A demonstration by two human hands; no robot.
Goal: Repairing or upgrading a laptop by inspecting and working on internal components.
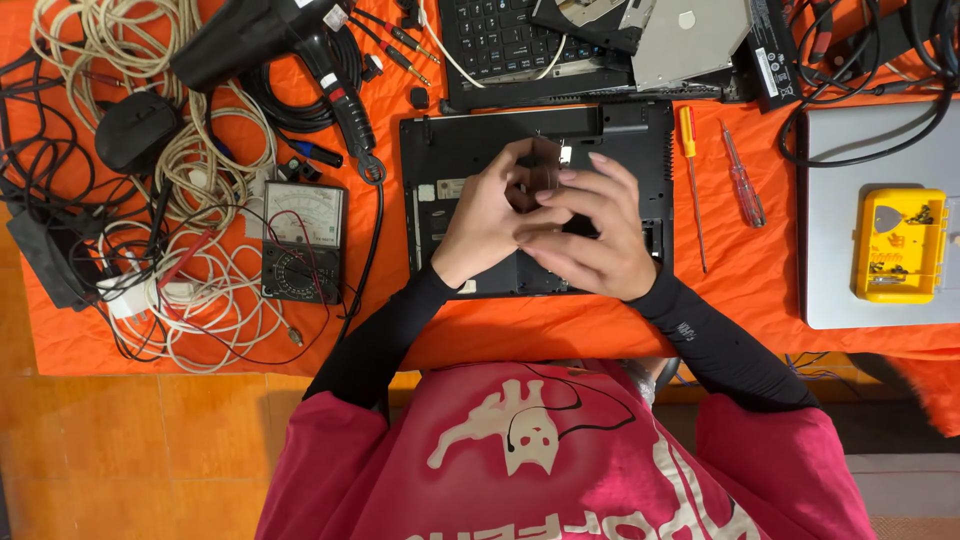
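A black laptop base lies upside down on the orange cloth, right in front of me. Both of my hands are over its middle. My left hand and my right hand are pressed together, fingers curled around a small dark part held between the fingertips. The part is mostly hidden by my fingers, so I cannot tell what it is.
Two screwdrivers lie right of the base. A silver laptop carries a yellow parts box. On the left are an analogue multimeter, a black heat gun and tangled cables. Another laptop's keyboard and an optical drive lie behind.
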